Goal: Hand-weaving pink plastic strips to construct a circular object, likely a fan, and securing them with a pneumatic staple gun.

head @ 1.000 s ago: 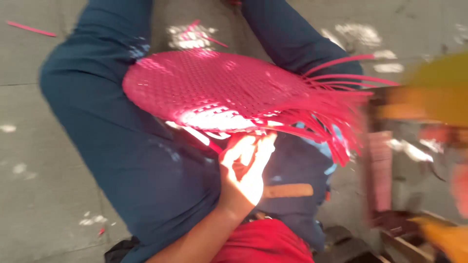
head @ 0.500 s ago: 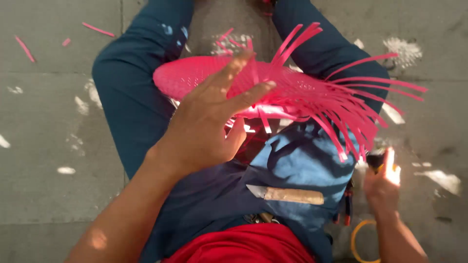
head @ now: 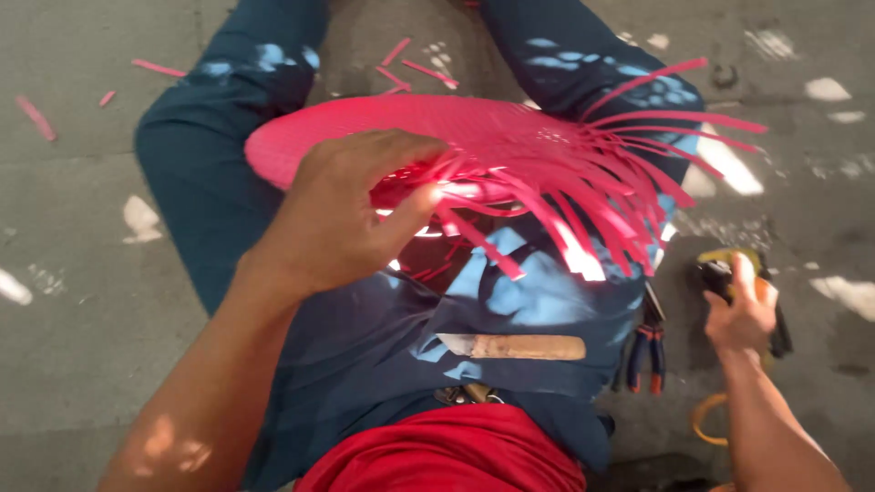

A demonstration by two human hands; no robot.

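Observation:
A flat pink woven mat (head: pixel 492 137) with loose strips fanning to the right lies across my lap. My left hand (head: pixel 351 210) grips its near edge, fingers curled over the weave and thumb underneath. Down at the right, my right hand (head: pixel 743 310) rests on a dark and yellow tool (head: pixel 720 269) on the concrete floor; fingers wrap around it. A knife with a wooden handle (head: pixel 515 346) lies on my blue trousers below the mat.
Pliers with red and blue handles (head: pixel 645 351) lie on the floor beside my right thigh. Cut pink strip scraps (head: pixel 155 67) are scattered on the grey concrete (head: pixel 73 273) at upper left. An orange loop (head: pixel 704 421) shows near my right forearm.
My left hand has slid from flat on top of the mat to gripping its near edge. My right hand has moved onto the dark and yellow tool on the floor.

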